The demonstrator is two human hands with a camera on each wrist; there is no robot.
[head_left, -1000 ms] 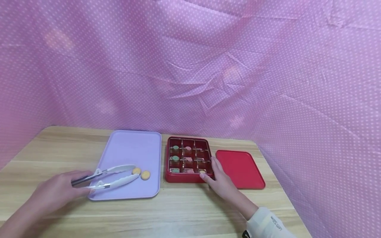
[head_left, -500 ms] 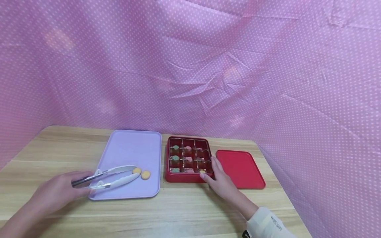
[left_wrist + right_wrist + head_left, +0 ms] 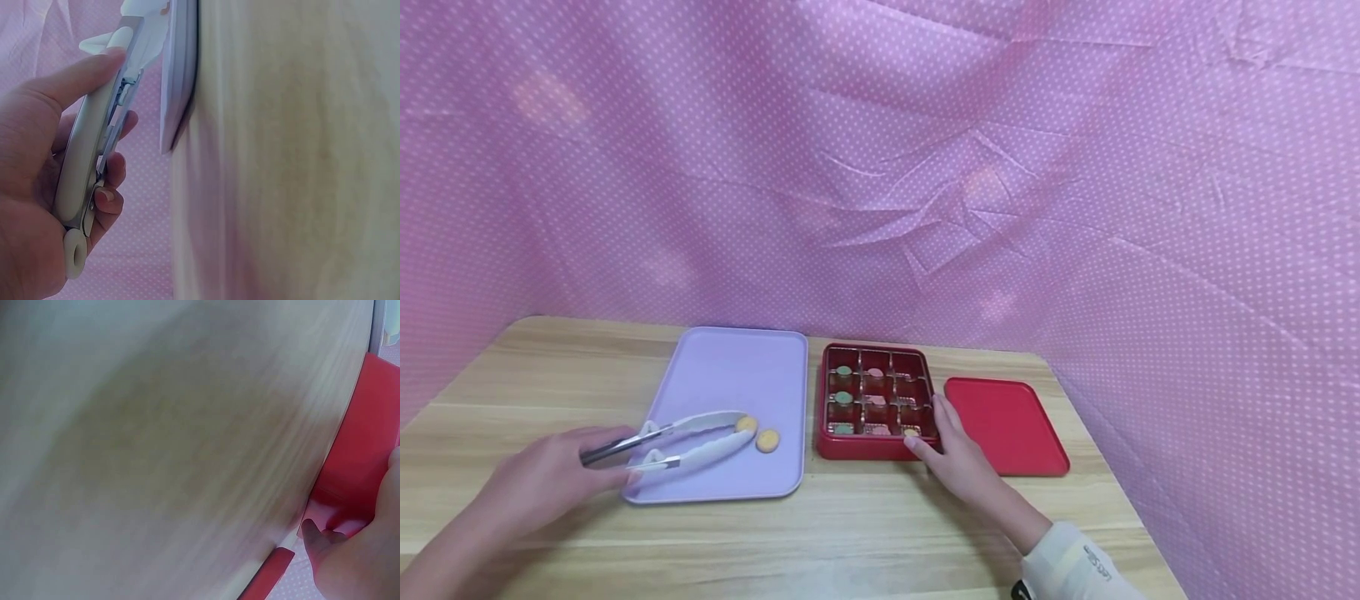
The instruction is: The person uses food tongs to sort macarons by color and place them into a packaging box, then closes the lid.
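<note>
My left hand [image 3: 553, 471] grips a pair of tongs [image 3: 703, 452] with white tips and metal handles. In the left wrist view, the thumb lies along one handle and the fingers curl round the other. Between the tong tips is a round yellow cookie [image 3: 747, 424], over the lilac tray [image 3: 733, 367]. A second yellow cookie [image 3: 767, 441] lies on the tray just to the right. At the right front corner of a red box [image 3: 865, 450], my right hand [image 3: 958, 458] holds on, thumb at the front rim and fingers along the side.
Inside the box, a clear divided insert holds green cookies [image 3: 844, 398] on the left, pink cookies [image 3: 876, 401] in the middle and a yellow one [image 3: 912, 432] at front right. A red lid [image 3: 1007, 425] lies to the right. Pink dotted cloth [image 3: 880, 167] hangs behind the table.
The tong tips have drawn closer round the left yellow cookie, which has shifted slightly up and right in the head view. My right hand and the box stay in place.
</note>
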